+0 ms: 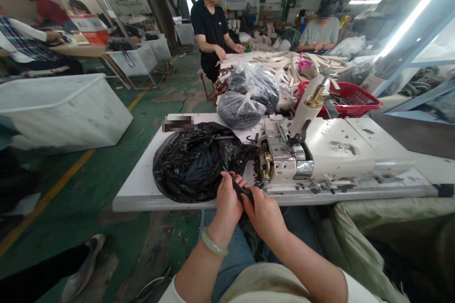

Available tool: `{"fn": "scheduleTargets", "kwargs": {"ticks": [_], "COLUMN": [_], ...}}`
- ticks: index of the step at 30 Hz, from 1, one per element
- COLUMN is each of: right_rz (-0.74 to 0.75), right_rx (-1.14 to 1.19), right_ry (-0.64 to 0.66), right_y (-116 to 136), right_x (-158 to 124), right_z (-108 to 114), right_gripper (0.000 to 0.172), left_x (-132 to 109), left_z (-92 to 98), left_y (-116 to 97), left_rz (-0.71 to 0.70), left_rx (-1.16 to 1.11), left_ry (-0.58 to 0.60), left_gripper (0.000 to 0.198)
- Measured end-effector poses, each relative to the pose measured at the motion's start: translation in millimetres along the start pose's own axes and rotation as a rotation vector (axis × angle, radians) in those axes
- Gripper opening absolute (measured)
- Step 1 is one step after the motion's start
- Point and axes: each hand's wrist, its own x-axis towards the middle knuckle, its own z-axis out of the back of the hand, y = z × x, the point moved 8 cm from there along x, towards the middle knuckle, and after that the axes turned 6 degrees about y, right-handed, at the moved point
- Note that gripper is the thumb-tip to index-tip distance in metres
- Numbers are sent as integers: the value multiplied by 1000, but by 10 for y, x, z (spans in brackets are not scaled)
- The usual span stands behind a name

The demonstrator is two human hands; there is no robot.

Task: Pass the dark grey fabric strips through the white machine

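Observation:
Both of my hands are closed on a dark strip (239, 188), just over the table's front edge. My left hand (227, 199) grips its upper part and my right hand (261, 208) its lower end. Just beyond my left hand lies an open black plastic bag (167, 170) with dark strips (201, 168) inside. To the right of the bag stands a machine (284, 151) with metal rollers and a white body, dark scraps scattered around it. The far ends of the held strip are partly hidden by my fingers.
Tied clear bags (241, 109) of dark material sit behind the machine. A red basket (350, 104) holds strips at the back right. A green cloth-lined container (384, 218) is at my right. One person (213, 23) stands beyond the table, another (322, 31) farther right. A white bin (71, 113) stands left.

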Motion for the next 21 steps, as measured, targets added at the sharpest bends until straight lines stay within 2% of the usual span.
{"fn": "scheduleTargets", "kwargs": {"ticks": [4, 6, 8, 10, 13, 15, 17, 21], "right_rz": [90, 104, 75, -14, -209, -291, -282, -157], "right_rx": [-1, 100, 305, 612, 1109, 1303, 1330, 1115], "right_ry": [-82, -148, -186, -134, 37, 124, 175, 224], "right_y": [73, 76, 26, -76, -214, -261, -292, -340], "right_x": [-35, -35, -8, 48, 98, 95, 99, 141], "right_z": [95, 155, 187, 129, -51, -92, -30, 212], "right_gripper": [36, 35, 28, 23, 25, 29, 30, 30], "left_x": [5, 1, 6, 15, 25, 21, -5, -200], "left_z": [61, 76, 56, 31, 29, 44, 53, 108], "left_y": [-30, -41, -45, -47, -92, -158, -185, -75], "left_rz": [22, 7, -4, 13, 71, 120, 239, 642], "left_rx": [-6, 23, 40, 57, 97, 139, 229, 480], "left_ry": [-91, -115, -91, -48, 10, 58, 142, 355], "left_gripper": [36, 37, 37, 35, 42, 46, 43, 34]}}
